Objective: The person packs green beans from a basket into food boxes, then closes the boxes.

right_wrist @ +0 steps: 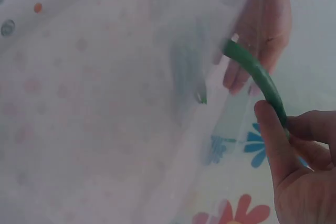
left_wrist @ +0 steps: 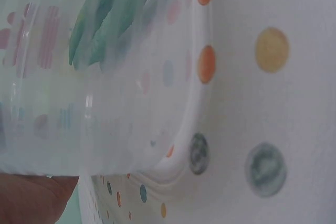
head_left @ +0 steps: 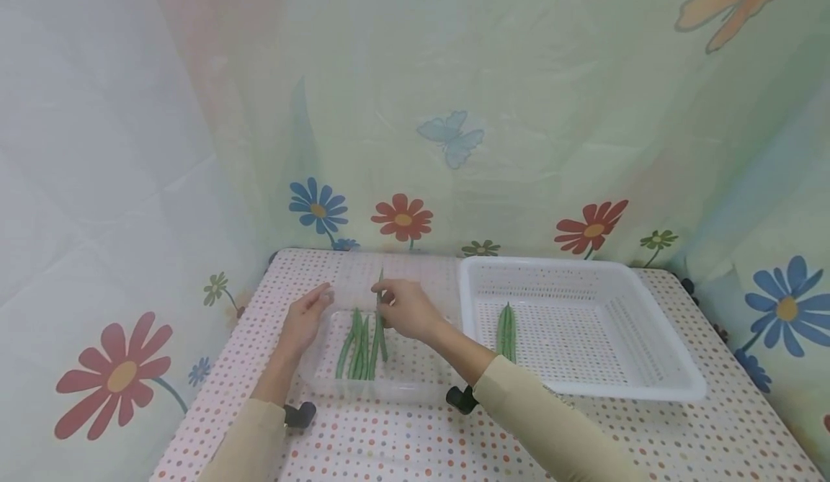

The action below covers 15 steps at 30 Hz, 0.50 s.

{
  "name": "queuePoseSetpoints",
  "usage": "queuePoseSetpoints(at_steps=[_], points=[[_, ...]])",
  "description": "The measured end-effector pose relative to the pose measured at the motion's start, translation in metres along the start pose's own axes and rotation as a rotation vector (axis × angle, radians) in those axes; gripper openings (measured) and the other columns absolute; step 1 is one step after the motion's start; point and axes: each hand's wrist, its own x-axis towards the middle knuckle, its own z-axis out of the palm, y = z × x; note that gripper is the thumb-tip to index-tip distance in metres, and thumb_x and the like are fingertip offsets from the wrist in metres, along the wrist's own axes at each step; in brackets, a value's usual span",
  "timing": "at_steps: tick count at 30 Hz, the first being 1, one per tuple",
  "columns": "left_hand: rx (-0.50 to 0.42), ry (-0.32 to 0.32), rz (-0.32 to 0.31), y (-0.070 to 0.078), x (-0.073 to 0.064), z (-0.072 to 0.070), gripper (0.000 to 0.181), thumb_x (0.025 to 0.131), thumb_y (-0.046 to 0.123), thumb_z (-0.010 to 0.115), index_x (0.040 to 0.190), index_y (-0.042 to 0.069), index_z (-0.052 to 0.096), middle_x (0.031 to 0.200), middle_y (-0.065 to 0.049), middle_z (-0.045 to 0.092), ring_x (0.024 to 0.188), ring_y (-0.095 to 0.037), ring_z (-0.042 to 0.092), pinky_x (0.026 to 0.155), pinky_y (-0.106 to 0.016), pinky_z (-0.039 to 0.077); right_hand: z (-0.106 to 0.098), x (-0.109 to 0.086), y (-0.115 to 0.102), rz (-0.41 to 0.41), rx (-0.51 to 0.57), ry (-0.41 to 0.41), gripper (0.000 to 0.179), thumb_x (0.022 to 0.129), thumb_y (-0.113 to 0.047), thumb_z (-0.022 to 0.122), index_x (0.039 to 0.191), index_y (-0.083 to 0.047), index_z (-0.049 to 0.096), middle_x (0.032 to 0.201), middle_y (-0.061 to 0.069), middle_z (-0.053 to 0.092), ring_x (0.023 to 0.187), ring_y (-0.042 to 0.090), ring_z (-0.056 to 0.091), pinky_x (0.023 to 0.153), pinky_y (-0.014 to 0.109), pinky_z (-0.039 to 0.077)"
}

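My right hand (head_left: pixel 408 309) pinches a green bean (right_wrist: pixel 257 72) between thumb and fingers, upright over the clear plastic container (head_left: pixel 415 392). Several more green beans (head_left: pixel 357 352) lie side by side on the container's left half, pointing away from me. At the container's left rear corner, my left hand (head_left: pixel 303 323) grips its rim. The left wrist view shows the container's see-through wall (left_wrist: pixel 131 145) close up, with part of the left hand (left_wrist: pixel 34 198) behind it. Through the wall, the ends of some beans (left_wrist: pixel 113 24) show blurred.
To the right stands a white perforated basket (head_left: pixel 648 323) with a small bunch of green beans (head_left: pixel 506 331) at its left side. A dotted cloth (head_left: pixel 402 446) covers the table. Flowered plastic sheeting (head_left: pixel 519 179) closes in the back and sides.
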Motion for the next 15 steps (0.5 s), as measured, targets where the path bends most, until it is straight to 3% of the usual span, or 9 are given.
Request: queuePoseSetpoints(at_steps=[7,10,15], points=[[-0.001,0.005,0.004,0.0,0.0,0.001,0.051,0.11,0.043,0.047,0.157,0.022,0.046,0.165,-0.001,0.044,0.159,-0.026,0.03,0.131,-0.055,0.019,0.022,-0.001,0.012,0.032,-0.087,-0.079,0.04,0.099,-0.003,0.064,0.138,-0.002,0.061,0.105,0.014,0.072,0.071,0.012,0.069,0.061,0.025,0.059],[0.003,0.008,0.006,0.0,0.0,0.001,0.052,0.11,0.043,0.047,0.157,0.021,0.046,0.165,-0.001,0.044,0.159,-0.026,0.03,0.132,-0.055,0.019,0.031,-0.003,0.02,0.026,-0.176,-0.137,0.043,0.099,-0.011,0.068,0.139,0.0,0.06,0.115,0.016,0.072,0.09,0.021,0.073,0.078,0.032,0.064],[0.006,0.008,0.003,0.001,0.0,0.001,0.052,0.111,0.042,0.047,0.158,0.021,0.045,0.166,-0.001,0.043,0.159,-0.026,0.03,0.132,-0.054,0.019,0.044,-0.007,0.024,0.053,-0.302,-0.235,0.05,0.097,-0.026,0.073,0.138,0.0,0.061,0.13,0.016,0.07,0.12,0.031,0.068,0.102,0.045,0.059]])
